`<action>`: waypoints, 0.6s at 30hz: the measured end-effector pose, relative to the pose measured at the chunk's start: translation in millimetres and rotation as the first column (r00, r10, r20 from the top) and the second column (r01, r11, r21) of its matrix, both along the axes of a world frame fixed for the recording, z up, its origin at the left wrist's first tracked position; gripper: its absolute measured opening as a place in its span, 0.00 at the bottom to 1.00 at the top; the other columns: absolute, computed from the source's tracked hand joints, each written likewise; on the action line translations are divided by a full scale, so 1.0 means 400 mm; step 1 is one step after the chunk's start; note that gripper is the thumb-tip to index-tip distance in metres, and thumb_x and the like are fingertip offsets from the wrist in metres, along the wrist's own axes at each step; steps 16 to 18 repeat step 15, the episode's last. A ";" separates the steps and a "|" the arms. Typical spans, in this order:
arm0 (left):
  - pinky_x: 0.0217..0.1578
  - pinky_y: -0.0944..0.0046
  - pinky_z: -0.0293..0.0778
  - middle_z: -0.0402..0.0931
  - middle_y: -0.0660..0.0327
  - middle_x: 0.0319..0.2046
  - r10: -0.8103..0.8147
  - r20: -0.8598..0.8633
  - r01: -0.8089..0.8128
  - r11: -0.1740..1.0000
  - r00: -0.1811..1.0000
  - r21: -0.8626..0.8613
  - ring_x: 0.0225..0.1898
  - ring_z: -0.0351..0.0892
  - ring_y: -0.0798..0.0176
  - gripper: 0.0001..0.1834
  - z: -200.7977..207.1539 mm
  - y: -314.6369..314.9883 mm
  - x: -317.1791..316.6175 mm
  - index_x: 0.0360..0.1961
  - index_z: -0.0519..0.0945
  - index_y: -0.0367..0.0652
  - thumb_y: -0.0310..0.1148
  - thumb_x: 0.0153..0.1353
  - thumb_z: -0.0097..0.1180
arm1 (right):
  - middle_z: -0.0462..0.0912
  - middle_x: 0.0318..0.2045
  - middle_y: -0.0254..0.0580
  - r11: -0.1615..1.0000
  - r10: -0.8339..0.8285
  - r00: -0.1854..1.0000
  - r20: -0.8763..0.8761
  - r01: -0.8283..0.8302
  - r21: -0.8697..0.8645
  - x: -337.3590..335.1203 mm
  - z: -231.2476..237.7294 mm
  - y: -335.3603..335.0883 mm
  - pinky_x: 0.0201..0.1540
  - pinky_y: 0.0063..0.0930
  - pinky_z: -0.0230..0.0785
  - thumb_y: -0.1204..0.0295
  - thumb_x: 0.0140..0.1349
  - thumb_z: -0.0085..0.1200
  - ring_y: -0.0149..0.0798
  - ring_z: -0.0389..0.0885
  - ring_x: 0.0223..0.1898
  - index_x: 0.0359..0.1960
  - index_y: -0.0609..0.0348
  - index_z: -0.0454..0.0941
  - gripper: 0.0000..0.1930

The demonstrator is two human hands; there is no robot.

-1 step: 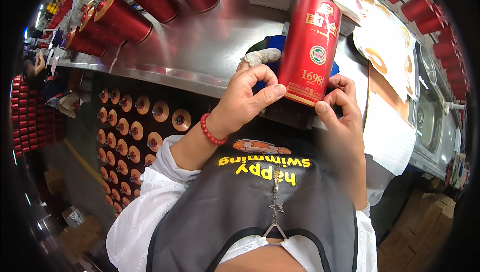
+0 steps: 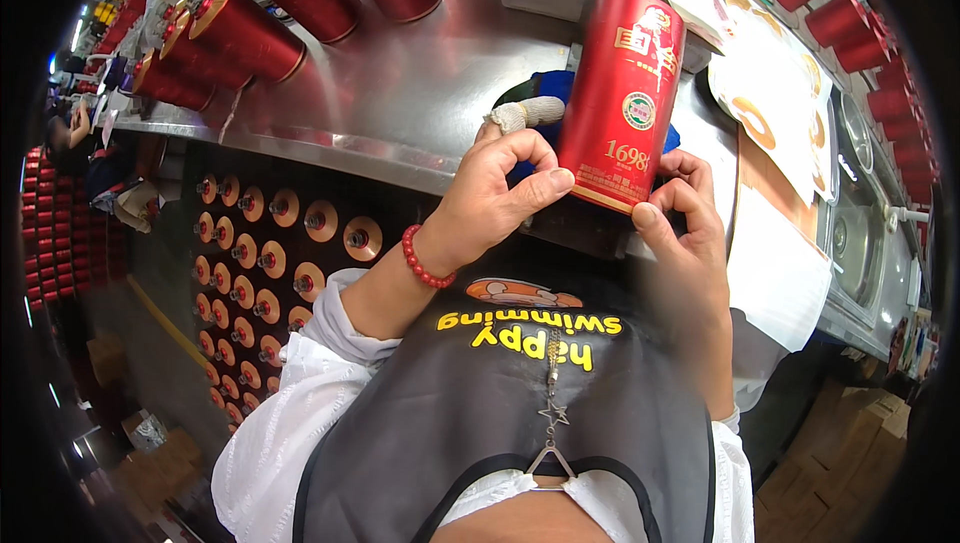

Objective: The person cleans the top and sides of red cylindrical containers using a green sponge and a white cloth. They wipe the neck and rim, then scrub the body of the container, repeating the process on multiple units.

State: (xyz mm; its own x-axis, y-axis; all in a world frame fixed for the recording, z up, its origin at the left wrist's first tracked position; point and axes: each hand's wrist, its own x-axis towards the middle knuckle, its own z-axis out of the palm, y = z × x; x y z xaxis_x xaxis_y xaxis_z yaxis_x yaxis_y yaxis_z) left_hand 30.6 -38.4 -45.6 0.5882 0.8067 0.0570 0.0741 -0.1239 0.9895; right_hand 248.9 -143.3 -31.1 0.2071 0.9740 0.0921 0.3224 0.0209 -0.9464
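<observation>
A red cylindrical bottle [image 2: 622, 93] with white and gold print and a round green-and-white emblem lies in front of me, its dark neck pointing away. My left hand [image 2: 500, 178] grips the left side of its near end, thumb at the gold-rimmed edge. A whitish knitted cover [image 2: 528, 113] wraps one of its fingers. At the right corner of that end, my right hand [image 2: 688, 211] pinches the bottle with thumb and curled fingers. Beneath the bottle shows some blue material [image 2: 548, 89], mostly hidden. The undersides of both hands' grips are out of sight.
Several red bottles [image 2: 245, 35] stand at the back left of the metal table [image 2: 400, 93]. White sheets with gold rings [image 2: 765, 93] lie on the right, by a metal tray [image 2: 857, 233]. Below left are rows of gold-topped bottles [image 2: 322, 221]. Cardboard boxes [image 2: 840, 453] sit at lower right.
</observation>
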 end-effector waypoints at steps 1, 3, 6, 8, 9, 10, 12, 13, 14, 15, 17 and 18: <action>0.62 0.54 0.58 0.75 0.55 0.45 -0.002 0.024 0.002 1.000 1.000 -0.012 0.57 0.65 0.55 0.13 -0.003 -0.001 -0.001 0.31 0.79 0.44 0.41 0.63 0.65 | 0.67 0.53 0.45 1.000 0.003 1.000 -0.003 -0.003 -0.009 0.000 0.000 0.001 0.49 0.28 0.66 0.63 0.61 0.67 0.38 0.68 0.53 0.27 0.59 0.74 0.16; 0.62 0.55 0.59 0.75 0.55 0.45 -0.007 0.067 0.009 0.999 0.998 -0.032 0.57 0.65 0.56 0.13 -0.009 0.000 -0.003 0.31 0.79 0.44 0.41 0.63 0.65 | 0.67 0.53 0.45 1.000 0.009 1.000 0.008 -0.009 -0.017 0.003 0.000 0.001 0.52 0.29 0.65 0.63 0.61 0.67 0.39 0.68 0.54 0.26 0.60 0.74 0.16; 0.61 0.56 0.59 0.75 0.56 0.44 -0.021 0.092 0.026 0.998 0.996 -0.055 0.56 0.65 0.57 0.12 -0.011 0.001 -0.004 0.32 0.79 0.44 0.41 0.64 0.64 | 0.67 0.53 0.46 1.000 0.016 1.000 0.026 -0.015 -0.012 0.005 -0.001 0.000 0.56 0.31 0.63 0.63 0.61 0.67 0.39 0.68 0.54 0.27 0.60 0.74 0.16; 0.61 0.57 0.59 0.75 0.57 0.43 -0.034 0.080 0.041 0.995 0.996 -0.089 0.55 0.65 0.57 0.12 -0.010 0.003 -0.009 0.32 0.79 0.44 0.41 0.64 0.64 | 0.67 0.53 0.47 1.000 0.016 1.000 0.007 -0.016 -0.010 0.003 0.002 0.001 0.58 0.32 0.62 0.63 0.61 0.67 0.39 0.68 0.54 0.27 0.60 0.74 0.16; 0.60 0.57 0.59 0.74 0.58 0.43 -0.042 0.075 0.050 0.992 0.996 -0.114 0.54 0.65 0.58 0.12 -0.012 0.004 -0.011 0.32 0.79 0.44 0.41 0.65 0.63 | 0.67 0.53 0.47 1.000 0.013 1.000 0.003 -0.013 -0.016 0.002 0.003 0.001 0.57 0.32 0.62 0.63 0.61 0.67 0.39 0.68 0.54 0.27 0.60 0.74 0.16; 0.60 0.58 0.59 0.74 0.58 0.42 -0.049 0.070 0.059 0.989 0.996 -0.139 0.53 0.65 0.58 0.13 -0.014 0.004 -0.013 0.32 0.79 0.44 0.41 0.65 0.63 | 0.67 0.53 0.47 1.000 0.010 1.000 -0.001 -0.010 -0.022 0.001 0.005 0.001 0.57 0.31 0.62 0.63 0.61 0.67 0.39 0.67 0.54 0.27 0.60 0.74 0.16; 0.60 0.57 0.59 0.74 0.59 0.42 -0.058 0.075 0.071 0.981 0.996 -0.181 0.53 0.65 0.58 0.13 -0.022 0.004 -0.015 0.32 0.79 0.44 0.41 0.65 0.63 | 0.67 0.53 0.46 1.000 0.010 1.000 0.005 -0.010 -0.028 0.001 0.006 0.001 0.57 0.31 0.62 0.62 0.61 0.67 0.39 0.67 0.54 0.27 0.60 0.75 0.17; 0.60 0.57 0.59 0.74 0.59 0.41 -0.060 0.079 0.074 0.978 0.995 -0.194 0.52 0.65 0.58 0.13 -0.025 0.004 -0.015 0.32 0.79 0.44 0.42 0.65 0.63 | 0.67 0.53 0.46 1.000 0.014 1.000 0.014 -0.013 -0.028 0.004 0.003 0.001 0.57 0.31 0.62 0.62 0.62 0.67 0.38 0.67 0.54 0.27 0.60 0.75 0.17; 0.61 0.57 0.58 0.74 0.60 0.41 -0.056 0.087 0.072 0.979 0.995 -0.191 0.53 0.65 0.58 0.13 -0.028 0.004 -0.014 0.32 0.79 0.44 0.42 0.65 0.63 | 0.67 0.53 0.46 0.999 0.017 1.000 0.024 -0.016 -0.028 0.004 0.002 0.001 0.57 0.31 0.62 0.61 0.62 0.67 0.38 0.67 0.54 0.27 0.60 0.75 0.17; 0.61 0.57 0.58 0.74 0.60 0.41 -0.051 0.089 0.067 0.979 0.995 -0.193 0.53 0.65 0.58 0.13 -0.030 0.003 -0.016 0.32 0.79 0.44 0.42 0.65 0.63 | 0.67 0.53 0.46 0.999 0.015 1.000 0.010 -0.015 -0.037 0.004 0.003 0.001 0.57 0.30 0.61 0.61 0.62 0.67 0.38 0.67 0.54 0.27 0.60 0.75 0.17; 0.61 0.57 0.58 0.74 0.60 0.41 -0.051 0.089 0.067 0.979 0.995 -0.193 0.53 0.65 0.58 0.13 -0.030 0.003 -0.016 0.32 0.79 0.44 0.42 0.65 0.63 | 0.67 0.53 0.46 0.999 0.015 1.000 0.010 -0.015 -0.037 0.004 0.003 0.001 0.57 0.30 0.61 0.61 0.62 0.67 0.38 0.67 0.54 0.27 0.60 0.75 0.17; 0.61 0.57 0.58 0.74 0.60 0.41 -0.051 0.089 0.067 0.979 0.995 -0.193 0.53 0.65 0.58 0.13 -0.030 0.003 -0.016 0.32 0.79 0.44 0.42 0.65 0.63 | 0.67 0.53 0.46 0.999 0.015 1.000 0.010 -0.015 -0.037 0.004 0.003 0.001 0.57 0.30 0.61 0.61 0.62 0.67 0.38 0.67 0.54 0.27 0.60 0.75 0.17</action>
